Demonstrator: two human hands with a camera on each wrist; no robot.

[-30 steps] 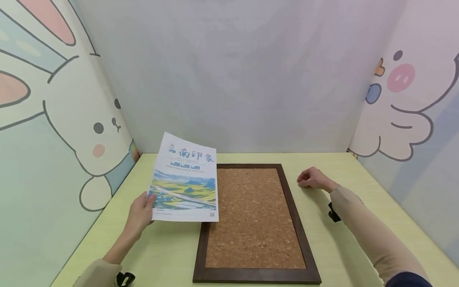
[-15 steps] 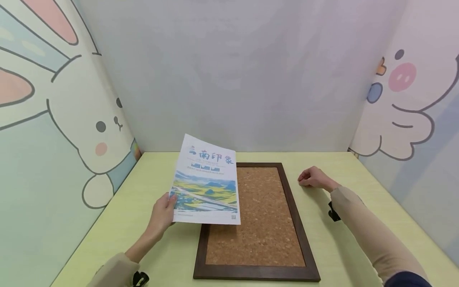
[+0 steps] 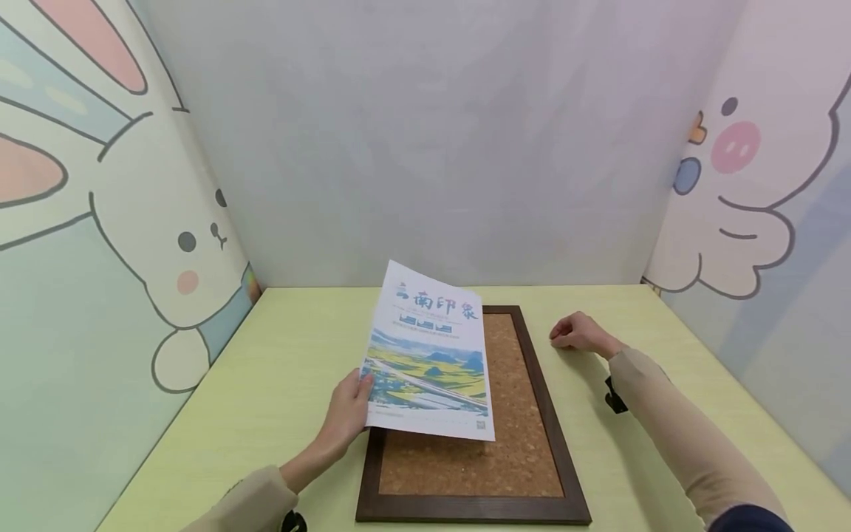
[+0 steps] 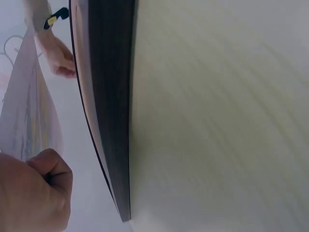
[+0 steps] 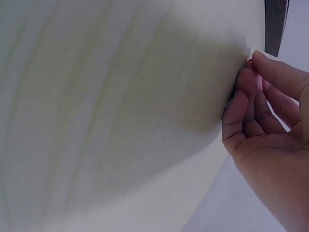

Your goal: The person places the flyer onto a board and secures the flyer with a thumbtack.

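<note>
My left hand (image 3: 349, 403) holds a printed sheet of paper (image 3: 428, 362) by its lower left edge, thumb on the front. The sheet carries blue Chinese lettering over a landscape of fields and hills. It hangs tilted above a cork board (image 3: 525, 414) with a dark brown wooden frame, covering much of its left and upper part. My right hand (image 3: 585, 334) rests on the table right of the board. Its fingers are curled, and thumb and fingertip pinch a small red-and-white thing (image 5: 250, 60) low at the tabletop; its kind is too hidden to tell.
The light yellow-green table (image 3: 299, 332) reaches back to a plain grey wall (image 3: 432, 148). Side walls with a cartoon rabbit (image 3: 166, 244) and a cartoon bird-like figure (image 3: 731, 207) bound it left and right.
My left hand has carried the paper rightward and slightly nearer, so it now overlaps much more of the cork board. The right hand has stayed in its place on the table.
</note>
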